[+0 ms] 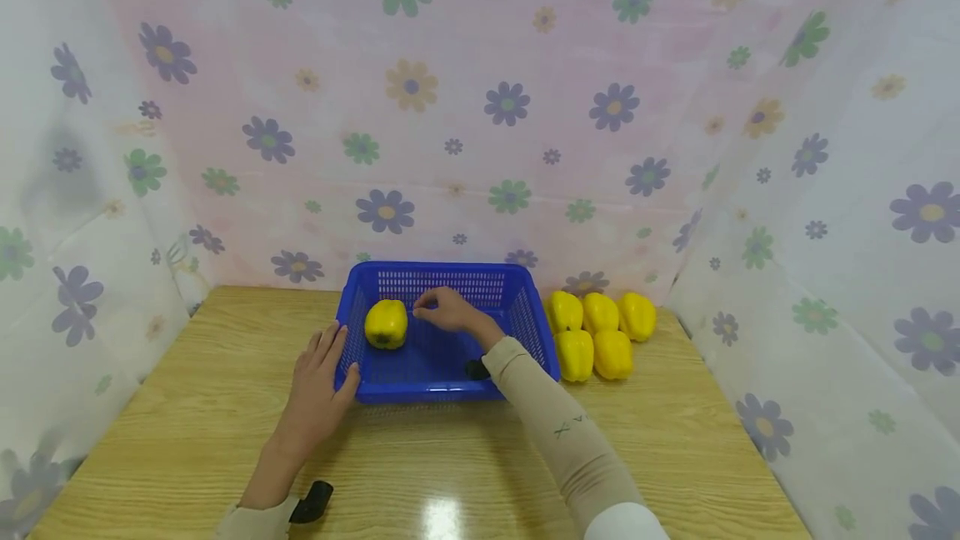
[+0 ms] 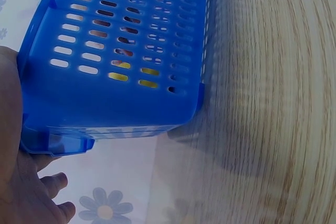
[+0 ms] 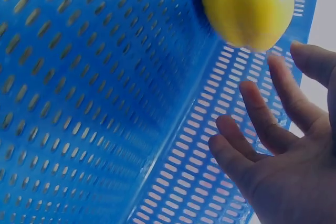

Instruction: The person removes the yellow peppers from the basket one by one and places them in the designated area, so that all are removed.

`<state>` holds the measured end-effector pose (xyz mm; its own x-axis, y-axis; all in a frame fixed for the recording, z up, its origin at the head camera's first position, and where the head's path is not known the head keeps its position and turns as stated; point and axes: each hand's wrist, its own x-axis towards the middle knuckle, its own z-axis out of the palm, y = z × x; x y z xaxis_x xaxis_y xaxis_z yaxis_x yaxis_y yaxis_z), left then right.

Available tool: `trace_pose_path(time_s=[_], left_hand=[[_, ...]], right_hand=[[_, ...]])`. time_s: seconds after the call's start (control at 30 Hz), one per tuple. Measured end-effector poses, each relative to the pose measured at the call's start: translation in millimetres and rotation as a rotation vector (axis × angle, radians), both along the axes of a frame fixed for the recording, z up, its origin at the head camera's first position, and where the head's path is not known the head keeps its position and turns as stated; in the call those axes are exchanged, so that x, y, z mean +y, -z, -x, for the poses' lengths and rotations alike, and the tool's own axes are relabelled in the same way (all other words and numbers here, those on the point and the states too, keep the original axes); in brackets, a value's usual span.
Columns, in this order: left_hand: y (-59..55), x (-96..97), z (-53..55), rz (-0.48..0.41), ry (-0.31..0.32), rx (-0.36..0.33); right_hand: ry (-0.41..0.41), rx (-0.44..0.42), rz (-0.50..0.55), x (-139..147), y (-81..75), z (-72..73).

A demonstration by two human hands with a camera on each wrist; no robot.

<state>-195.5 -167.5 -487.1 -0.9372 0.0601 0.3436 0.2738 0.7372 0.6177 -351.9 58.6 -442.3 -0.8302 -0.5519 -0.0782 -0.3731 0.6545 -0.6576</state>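
Note:
A yellow bell pepper [image 1: 386,324] sits inside the blue plastic basket [image 1: 450,391], toward its left side. Just right of the pepper is my right hand [image 1: 450,311], inside the basket, its fingers loosely bent with nothing between them. In the right wrist view, a gap shows between those fingertips and the pepper [image 3: 249,9]. My left hand [image 1: 318,390] rests on the basket's left rim near the front corner, fingers extended and thumb apart. The left wrist view shows that hand [image 2: 21,182] against the rim's lip, partly out of frame.
Several more yellow bell peppers [image 1: 574,355] stand in two rows on the wooden table [image 1: 405,473], close to the basket's right side. Flower-patterned sheets [image 1: 465,148] wall in the back and both sides. A black device [image 1: 313,502] is at my left wrist.

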Motion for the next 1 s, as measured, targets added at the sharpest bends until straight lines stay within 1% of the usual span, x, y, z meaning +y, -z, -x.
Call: trace_pose_path(time_s=[0.17,0.23,0.3,0.47,0.53,0.63,0.77,0.93,1.0], left_hand=[[0.5,-0.8,0.6,0.007,-0.002,-0.010],[0.5,-0.9,0.8,0.010,-0.004,-0.010],[0.0,-1.1,0.7,0.012,-0.004,-0.008],[-1.5,-0.7,0.4,0.016,0.000,-0.006],[-1.7,-0.2,0.7,0.020,0.000,-0.007],[-1.5,0.4,1.4,0.018,0.001,-0.006],[-0.5,0.3,1.9,0.016,0.001,0.003],[-0.6,-1.0,0.7,0.016,0.000,-0.011],[-0.9,-1.8,0.2,0.014,-0.001,-0.022]], right_hand=[[-0.010,0.016,0.017,-9,-0.2,0.2],[-0.033,0.014,0.021,-13,0.2,0.3],[-0.070,0.011,0.021,-17,0.1,-0.1],[-0.200,0.011,0.023,-26,1.7,-0.8],[-0.224,0.004,0.012,-29,0.8,-2.0],[-0.215,-0.022,-0.014,-31,-1.7,-4.2],[-0.194,-0.020,-0.076,-32,-5.0,-5.2],[-0.156,0.037,-0.170,-30,-8.5,-6.2],[-0.138,0.052,-0.184,-29,-9.1,-6.6]])
